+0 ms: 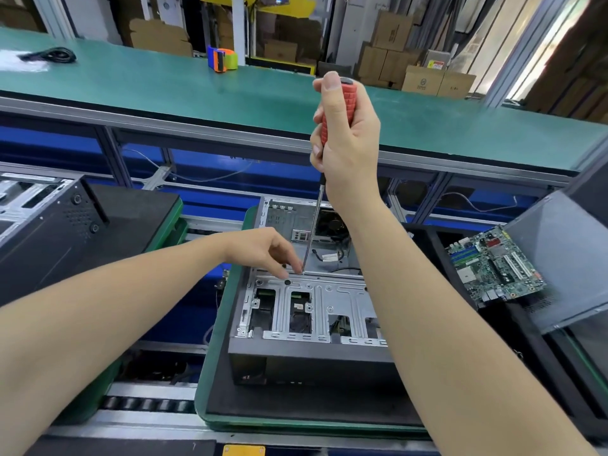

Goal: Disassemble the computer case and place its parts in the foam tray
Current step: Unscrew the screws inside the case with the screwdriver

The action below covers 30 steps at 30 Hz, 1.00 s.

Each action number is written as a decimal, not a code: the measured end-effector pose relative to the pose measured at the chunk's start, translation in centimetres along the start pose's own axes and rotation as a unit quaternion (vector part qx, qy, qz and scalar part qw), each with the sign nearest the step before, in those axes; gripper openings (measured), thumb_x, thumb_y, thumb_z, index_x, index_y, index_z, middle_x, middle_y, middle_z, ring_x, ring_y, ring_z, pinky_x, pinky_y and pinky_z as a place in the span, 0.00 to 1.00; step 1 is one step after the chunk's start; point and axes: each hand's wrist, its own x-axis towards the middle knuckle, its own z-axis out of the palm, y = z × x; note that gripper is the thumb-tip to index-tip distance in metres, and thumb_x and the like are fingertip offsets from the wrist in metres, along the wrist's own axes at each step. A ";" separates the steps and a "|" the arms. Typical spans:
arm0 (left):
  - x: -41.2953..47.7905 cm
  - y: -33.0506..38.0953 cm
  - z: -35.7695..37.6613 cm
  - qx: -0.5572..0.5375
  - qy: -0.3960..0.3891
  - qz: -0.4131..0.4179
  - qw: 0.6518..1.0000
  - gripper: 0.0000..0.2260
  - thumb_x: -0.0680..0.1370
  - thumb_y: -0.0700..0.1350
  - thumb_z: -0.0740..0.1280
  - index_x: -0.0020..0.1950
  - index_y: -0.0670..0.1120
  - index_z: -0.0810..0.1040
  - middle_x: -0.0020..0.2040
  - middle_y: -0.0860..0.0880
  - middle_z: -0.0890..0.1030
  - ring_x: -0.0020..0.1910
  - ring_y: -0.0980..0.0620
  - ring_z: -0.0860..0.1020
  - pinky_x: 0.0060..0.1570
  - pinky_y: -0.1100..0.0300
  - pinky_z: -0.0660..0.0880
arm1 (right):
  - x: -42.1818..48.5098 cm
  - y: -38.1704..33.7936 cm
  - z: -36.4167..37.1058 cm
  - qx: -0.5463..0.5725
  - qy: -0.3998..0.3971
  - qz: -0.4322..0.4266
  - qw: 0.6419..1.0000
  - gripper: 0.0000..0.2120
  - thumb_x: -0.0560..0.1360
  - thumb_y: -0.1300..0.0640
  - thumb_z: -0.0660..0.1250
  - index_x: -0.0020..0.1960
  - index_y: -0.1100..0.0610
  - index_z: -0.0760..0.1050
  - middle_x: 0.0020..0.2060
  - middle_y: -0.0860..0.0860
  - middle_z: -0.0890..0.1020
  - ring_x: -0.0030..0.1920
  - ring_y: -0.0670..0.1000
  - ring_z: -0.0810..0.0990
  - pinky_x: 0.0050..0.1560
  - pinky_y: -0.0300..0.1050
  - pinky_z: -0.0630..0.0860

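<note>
The open computer case [309,311] is set on a black foam mat [296,409] in a green carrier [210,357]; a fan [332,225] and loose cables are seen inside it. A red-handled screwdriver [339,116] is gripped upright by the right hand [348,143], its tip set on the case's metal frame. The left hand's [263,251] fingertips are gathered at that tip; whether anything is pinched cannot be told. To the right, a motherboard [493,264] and a grey side panel [559,258] are held in the black foam tray [437,245].

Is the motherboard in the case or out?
Out: the motherboard lies off to the right, apart from the computer case, whose floor shows bare metal.
</note>
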 end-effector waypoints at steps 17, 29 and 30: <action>2.1 -0.4 3.0 0.130 0.164 0.011 0.978 0.03 0.77 0.55 0.74 0.48 0.58 0.85 0.46 0.62 0.85 0.46 0.64 0.82 0.46 0.71 0.75 | 0.1 -0.2 -2.2 -0.026 0.023 -0.002 0.999 0.17 0.86 0.51 0.65 0.58 0.67 0.74 0.38 0.55 0.72 0.28 0.51 0.67 0.25 0.42 0.67; 6.5 5.6 7.8 0.129 0.214 0.076 0.965 0.03 0.77 0.51 0.75 0.48 0.53 0.84 0.43 0.58 0.85 0.42 0.63 0.81 0.44 0.70 0.75 | -2.2 -1.6 -9.7 -0.369 -0.051 -0.072 0.925 0.12 0.77 0.50 0.76 0.43 0.56 0.77 0.34 0.49 0.79 0.35 0.48 0.74 0.38 0.37 0.72; 7.2 6.6 8.4 0.119 0.216 0.081 0.966 0.05 0.76 0.52 0.76 0.46 0.53 0.84 0.41 0.57 0.84 0.40 0.62 0.81 0.42 0.70 0.74 | -2.3 -1.6 -10.9 -0.391 -0.051 -0.070 0.917 0.12 0.77 0.50 0.76 0.42 0.55 0.77 0.33 0.48 0.78 0.34 0.47 0.73 0.38 0.35 0.70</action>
